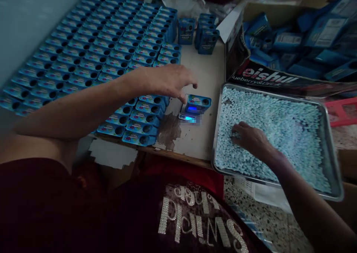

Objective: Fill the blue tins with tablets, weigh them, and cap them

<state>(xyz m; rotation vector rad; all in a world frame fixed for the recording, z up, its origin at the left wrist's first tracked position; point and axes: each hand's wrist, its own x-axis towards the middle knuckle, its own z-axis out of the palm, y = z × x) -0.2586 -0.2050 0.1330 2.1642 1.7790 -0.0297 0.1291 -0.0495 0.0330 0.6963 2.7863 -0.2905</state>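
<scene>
A small blue box (205,101) with a round hole in its top stands on a small digital scale (184,117) with a lit blue display. My left hand (174,80) hovers just behind and left of that box, fingers apart and holding nothing. On the right, a metal tray (334,156) is spread with small pale-blue candies (270,113). My right hand (252,141) is down among them near the tray's left side, its fingers curled together around some candies; the fingertips are partly hidden.
Rows of blue boxes (92,65) with holes in their tops cover the table's left. Several more boxes (208,41) stand at the back. A carton (237,55) full of blue boxes sits behind the tray. A red plastic piece (343,111) lies at far right.
</scene>
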